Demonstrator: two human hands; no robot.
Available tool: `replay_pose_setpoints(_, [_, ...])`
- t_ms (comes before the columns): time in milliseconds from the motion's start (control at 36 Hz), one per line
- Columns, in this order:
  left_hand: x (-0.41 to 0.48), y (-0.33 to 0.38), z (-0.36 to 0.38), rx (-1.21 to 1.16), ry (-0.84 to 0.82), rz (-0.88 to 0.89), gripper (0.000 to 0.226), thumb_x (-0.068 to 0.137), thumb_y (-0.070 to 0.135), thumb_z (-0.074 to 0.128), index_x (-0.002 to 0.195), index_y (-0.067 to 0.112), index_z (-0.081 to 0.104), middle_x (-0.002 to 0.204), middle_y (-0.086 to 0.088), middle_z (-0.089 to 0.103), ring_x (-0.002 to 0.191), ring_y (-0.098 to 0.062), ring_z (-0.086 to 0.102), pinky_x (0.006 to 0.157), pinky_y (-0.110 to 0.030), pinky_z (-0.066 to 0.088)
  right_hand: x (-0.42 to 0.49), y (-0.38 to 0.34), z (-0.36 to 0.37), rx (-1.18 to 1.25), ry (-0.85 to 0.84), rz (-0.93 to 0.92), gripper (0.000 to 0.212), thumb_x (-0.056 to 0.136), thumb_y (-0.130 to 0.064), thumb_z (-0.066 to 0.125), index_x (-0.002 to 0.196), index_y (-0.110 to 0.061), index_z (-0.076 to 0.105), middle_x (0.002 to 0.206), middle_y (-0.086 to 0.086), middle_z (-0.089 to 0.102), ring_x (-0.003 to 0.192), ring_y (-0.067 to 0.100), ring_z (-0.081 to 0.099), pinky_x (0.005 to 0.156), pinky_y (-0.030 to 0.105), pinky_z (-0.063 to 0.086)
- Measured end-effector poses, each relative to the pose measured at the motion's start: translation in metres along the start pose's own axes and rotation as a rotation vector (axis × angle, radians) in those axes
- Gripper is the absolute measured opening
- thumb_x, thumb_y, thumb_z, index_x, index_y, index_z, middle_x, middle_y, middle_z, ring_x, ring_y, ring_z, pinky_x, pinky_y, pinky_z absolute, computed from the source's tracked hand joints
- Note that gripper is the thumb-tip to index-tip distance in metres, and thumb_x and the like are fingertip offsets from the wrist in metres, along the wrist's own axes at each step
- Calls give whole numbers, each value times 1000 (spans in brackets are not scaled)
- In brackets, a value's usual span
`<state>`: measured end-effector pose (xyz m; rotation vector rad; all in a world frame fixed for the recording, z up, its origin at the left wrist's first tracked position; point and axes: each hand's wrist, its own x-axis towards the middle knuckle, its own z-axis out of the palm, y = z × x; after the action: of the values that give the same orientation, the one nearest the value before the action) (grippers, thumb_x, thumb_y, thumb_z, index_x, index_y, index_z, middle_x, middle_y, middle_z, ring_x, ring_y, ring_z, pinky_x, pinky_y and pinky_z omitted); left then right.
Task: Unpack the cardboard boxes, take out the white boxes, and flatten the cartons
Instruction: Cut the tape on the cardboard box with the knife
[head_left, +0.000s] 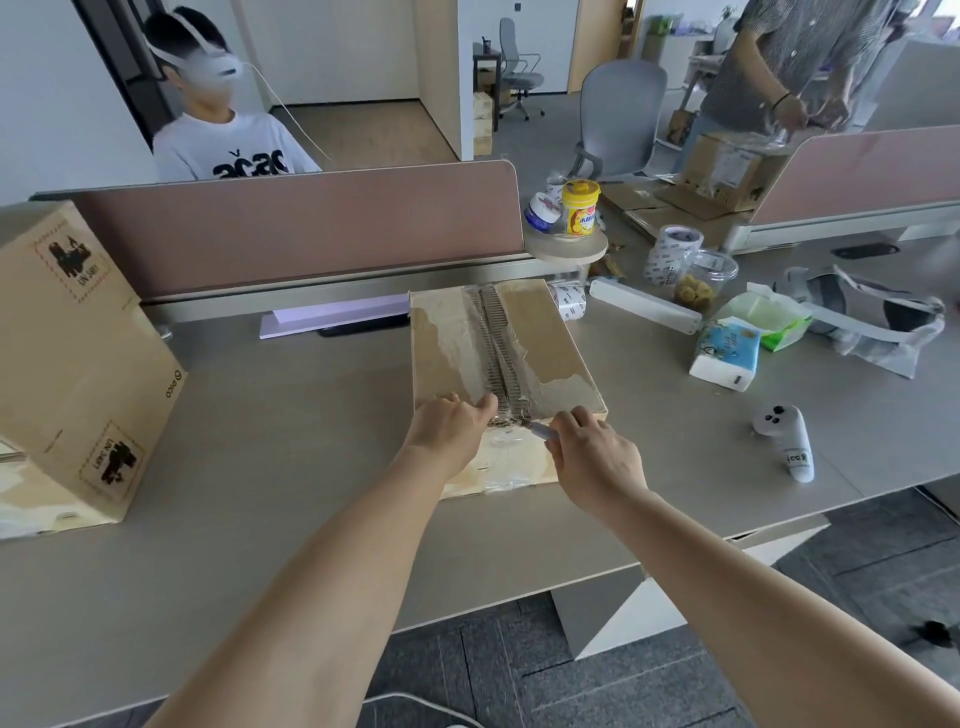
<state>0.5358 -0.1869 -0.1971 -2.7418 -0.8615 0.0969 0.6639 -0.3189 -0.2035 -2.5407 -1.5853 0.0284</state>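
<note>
A brown cardboard carton (545, 332) lies flat on the grey desk, its top seam closed with clear tape over a printed strip. My left hand (451, 423) presses on the carton's near edge, fingers on the top by the seam. My right hand (592, 457) grips a small grey-blue cutter (540, 428) whose tip touches the tape at the near end of the seam. A second, larger carton (72, 374) with black stamps stands at the left of the desk. No white boxes show.
Right of the carton lie tissue packs (727, 353), tape rolls (670, 252), a plastic jar (706, 280), a white headset (862, 312) and a white controller (784, 441). A pink divider (311, 228) backs the desk; a person sits behind it. Another person stands far right by cartons (722, 171).
</note>
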Motion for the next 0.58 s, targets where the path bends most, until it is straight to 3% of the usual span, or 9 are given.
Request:
replay_pose_setpoints(194, [-8,-5,2,0,-14,8,57,86,-8,38,137,15,32,108,-19,61,90,-28,61,67,-31,39,-12,4,-2,-27,36,66,25,100,-34,37,115,-18,49,115,1,51,101,27,55,65,32,40])
replay_pose_setpoints(278, [-18,-14,5,-53,-50,-26,56,88,-8,36,138,15,32,122,-23,53,103,-34,58,69,-33,41,-17,10,-7,52,54,22,25,99,-37,39,113,-22,55,114,-3,55,101,24,57,67,31,43])
replay_pose_setpoints(389, [-42,-38,11,-114,-79,-47,53,92,-5,36,140,19,33,142,-17,42,124,-33,46,88,-37,47,-20,5,-16,226,110,30,23,97,-36,46,112,-25,59,112,-7,57,96,20,58,66,29,42])
replay_pose_setpoints(472, [-61,-64,18,-102,-69,-63,49,96,0,34,140,22,38,151,-6,38,137,-22,38,111,-38,29,-17,-4,-19,350,123,121,22,97,-37,48,111,-25,60,113,-5,58,95,20,58,70,30,45])
replay_pose_setpoints(583, [-89,-99,20,-74,-168,-143,55,100,9,33,148,35,28,159,2,21,146,-25,23,120,-47,12,-14,-21,-16,441,95,205,25,97,-39,46,113,-23,58,111,-1,61,97,24,58,72,32,44])
